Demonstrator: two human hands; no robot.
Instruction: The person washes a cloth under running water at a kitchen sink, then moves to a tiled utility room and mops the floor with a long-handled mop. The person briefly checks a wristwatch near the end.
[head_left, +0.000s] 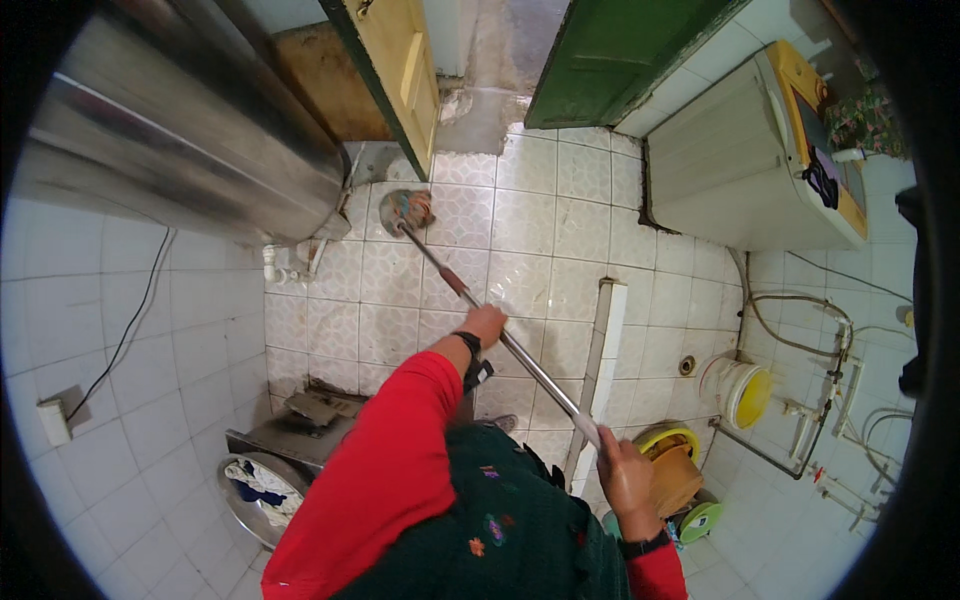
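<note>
A mop with a metal handle (538, 375) runs diagonally across the view. My left hand (484, 325) is closed around the middle of the handle, below its brown section. Near the handle's light-coloured end, my right hand (624, 469) grips it. The mop's grey and orange cloth head (406, 211) rests on the tiled floor (525, 217) at the upper left, just below the bottom corner of a yellow door (409, 75).
A large metal tank (187, 127) stands at upper left, a washing machine (720, 157) at upper right. A low tiled curb (609, 337) crosses the floor. Buckets (731, 390) and a basin of cloths (259, 499) flank me. The green door (607, 60) stands ajar.
</note>
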